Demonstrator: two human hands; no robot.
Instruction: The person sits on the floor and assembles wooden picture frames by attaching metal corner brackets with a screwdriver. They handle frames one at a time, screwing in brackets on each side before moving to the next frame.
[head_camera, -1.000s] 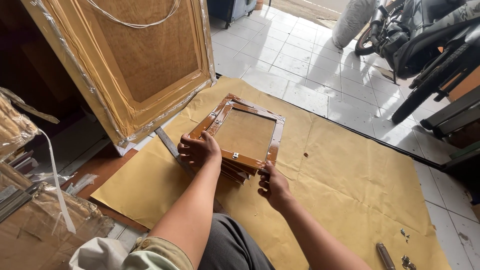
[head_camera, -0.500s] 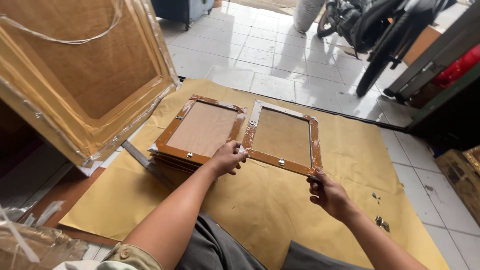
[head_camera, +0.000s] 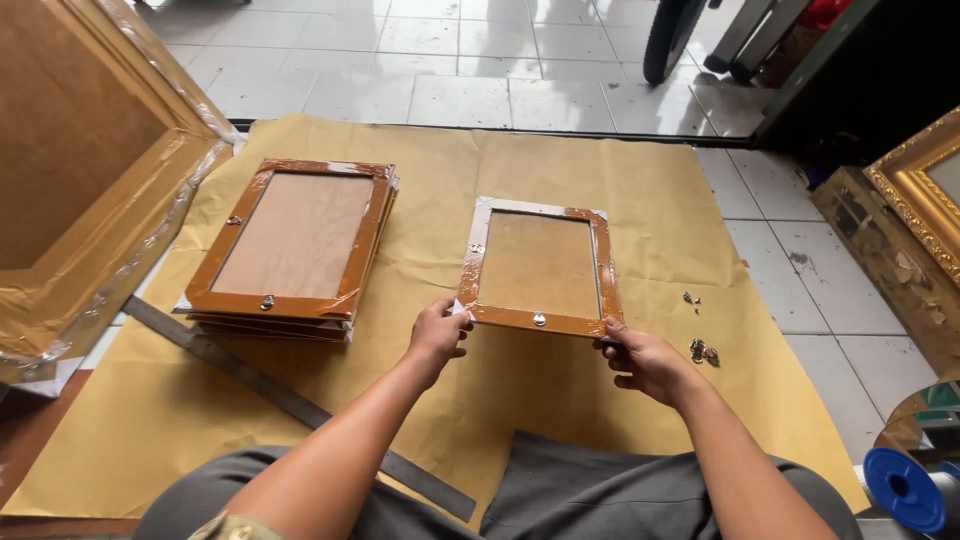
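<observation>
A small brown picture frame (head_camera: 538, 265) lies back-up on the yellow-brown paper sheet (head_camera: 620, 170), straight ahead of me. My left hand (head_camera: 438, 333) grips its near left corner. My right hand (head_camera: 646, 358) grips its near right corner. Left of it sits a stack of similar frames (head_camera: 295, 245), also back-up, with small metal clips on their backs. Both of my forearms reach out over my grey-trousered knees.
A long metal ruler (head_camera: 290, 400) lies diagonally on the paper near my left knee. Small metal fittings (head_camera: 700, 350) are scattered right of my right hand. A large plastic-wrapped frame (head_camera: 90, 180) leans at left, a gilt frame (head_camera: 915, 190) at right, a blue spool (head_camera: 905, 490) bottom right.
One frame has come off the stack and moved right, now lying squarely in front of me. Both hands shifted with it to its near corners. The view has swung rightward.
</observation>
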